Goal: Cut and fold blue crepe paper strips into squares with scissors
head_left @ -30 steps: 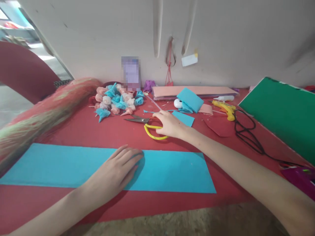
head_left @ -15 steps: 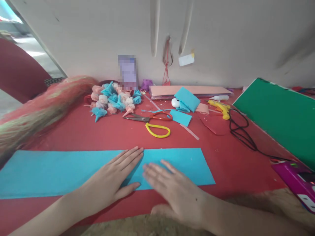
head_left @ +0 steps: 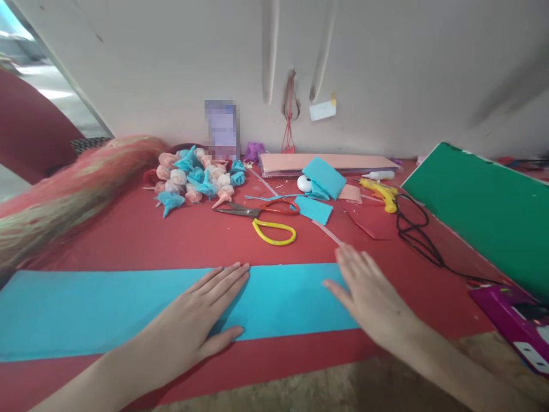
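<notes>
A long strip of blue crepe-like paper [head_left: 295, 297] lies flat across the front of the red tabletop [head_left: 206, 246]. My left hand [head_left: 206, 309] rests palm down on its middle, fingers stretched out and thumb apart. At the strip's right end is my right hand [head_left: 369, 292], palm down with the fingers extended, covering that edge. Neither hand holds anything. Behind the strip lie scissors [head_left: 257, 214] with one red and one yellow handle, their blades pointing left. Cut blue paper pieces [head_left: 315, 209] lie just behind them.
Paper roses [head_left: 193, 177] in blue, pink and white are heaped at the back left, beside a bundle of red and straw-coloured fibre [head_left: 81, 189]. Rightward are a yellow glue gun [head_left: 381, 193] with a black cord, a green board [head_left: 476, 206] and a purple power strip [head_left: 510, 320].
My right hand has slid from the strip's middle to its right end. My left hand has stayed in place on the paper. The view has shifted slightly.
</notes>
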The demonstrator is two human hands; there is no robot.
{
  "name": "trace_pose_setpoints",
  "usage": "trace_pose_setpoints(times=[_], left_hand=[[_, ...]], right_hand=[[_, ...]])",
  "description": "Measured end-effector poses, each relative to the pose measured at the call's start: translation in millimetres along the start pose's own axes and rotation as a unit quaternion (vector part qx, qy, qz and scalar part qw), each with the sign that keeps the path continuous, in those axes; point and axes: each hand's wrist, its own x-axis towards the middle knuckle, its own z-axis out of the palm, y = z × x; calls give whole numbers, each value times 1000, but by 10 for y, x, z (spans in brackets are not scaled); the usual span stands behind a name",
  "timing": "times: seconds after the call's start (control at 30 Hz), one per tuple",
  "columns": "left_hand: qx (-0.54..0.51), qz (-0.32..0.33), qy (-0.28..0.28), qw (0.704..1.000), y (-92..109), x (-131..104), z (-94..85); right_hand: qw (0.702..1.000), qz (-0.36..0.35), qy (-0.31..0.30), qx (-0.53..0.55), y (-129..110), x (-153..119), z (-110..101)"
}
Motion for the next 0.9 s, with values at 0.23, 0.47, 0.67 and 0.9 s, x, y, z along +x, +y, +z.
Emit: trace_pose_setpoints(times=[0.23,0.47,0.67,0.9], left_hand=[[20,8,28,999,12,32,-48],[42,17,47,998,32,59,-97],[28,13,50,998,34,46,-99],[3,-2,14,1000,8,41,-45]], right_hand=[[968,-230,-90,46,490,-125,-120],[952,-285,-105,34,567,-121,-105],[995,14,100,8,724,155,-94],[986,-109,67,103,200,644,-242]])
